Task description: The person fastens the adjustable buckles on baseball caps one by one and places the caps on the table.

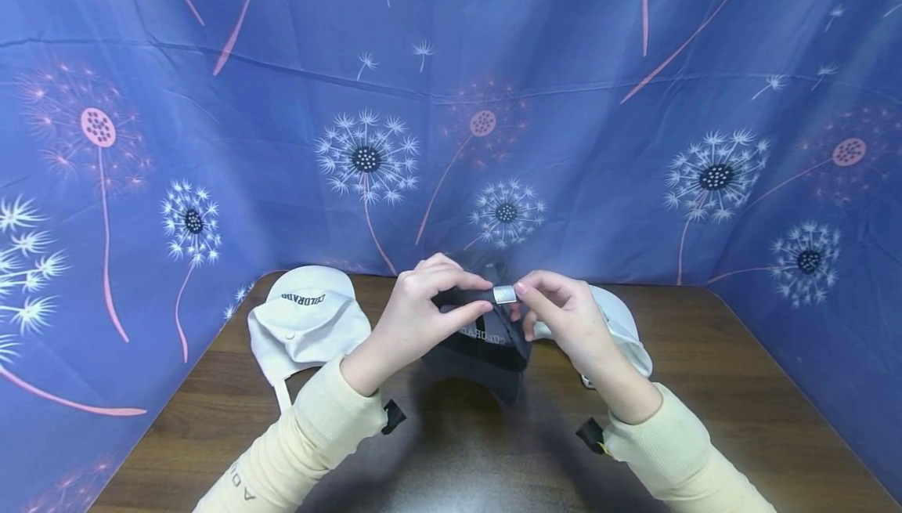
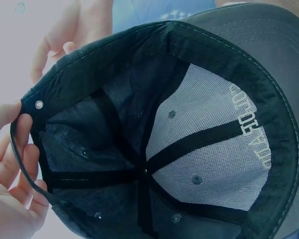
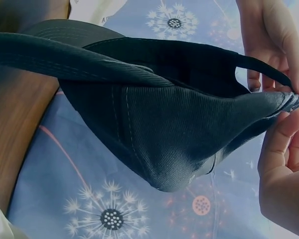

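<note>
A black cap [image 1: 461, 360] hangs between my hands above the table, brim downward, with pale COLORADO lettering at its front. My left hand [image 1: 423, 305] pinches the cap's back strap between thumb and forefinger. Close beside it, my right hand [image 1: 567, 317] pinches the strap's other side at the silver buckle [image 1: 504, 294]. In the left wrist view, the open underside of the black cap [image 2: 114, 144] shows its seam tapes and mesh front panels. From the right wrist view, the side of the black cap [image 3: 179, 124] and its curved brim are seen.
A white cap [image 1: 313, 321] with dark COLORADO lettering lies on the left of the brown wooden table [image 1: 712, 364]. Another white cap [image 1: 620, 321] lies partly behind my right hand. A blue dandelion-print cloth [image 1: 564, 106] hangs around the table.
</note>
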Tool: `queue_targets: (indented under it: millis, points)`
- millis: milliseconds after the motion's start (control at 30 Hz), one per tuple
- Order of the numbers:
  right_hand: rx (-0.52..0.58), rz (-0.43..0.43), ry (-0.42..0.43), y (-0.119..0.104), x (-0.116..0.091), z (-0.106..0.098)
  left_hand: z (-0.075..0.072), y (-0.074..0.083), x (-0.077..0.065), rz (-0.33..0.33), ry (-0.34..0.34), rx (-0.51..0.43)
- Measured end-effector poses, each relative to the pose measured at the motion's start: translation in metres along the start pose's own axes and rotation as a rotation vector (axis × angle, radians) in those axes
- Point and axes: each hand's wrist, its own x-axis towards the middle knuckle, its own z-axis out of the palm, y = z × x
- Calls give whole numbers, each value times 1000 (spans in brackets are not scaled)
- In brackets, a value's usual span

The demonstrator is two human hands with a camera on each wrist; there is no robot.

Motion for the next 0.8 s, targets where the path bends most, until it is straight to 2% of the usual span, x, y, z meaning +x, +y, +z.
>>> queue_targets:
  millis: [233,467,667,800]
  points:
    - [3,-20,-12,-1,-1,0,2,7,2,-79,-36,26]
    - [8,-45,-29,0,-1,0,5,13,5,-109,-42,87]
    - [-7,-45,-39,0,-1,-1,6,14,6,-113,-68,121]
    - [-11,-45,-45,-1,-1,-1,4,12,7,-76,-82,140]
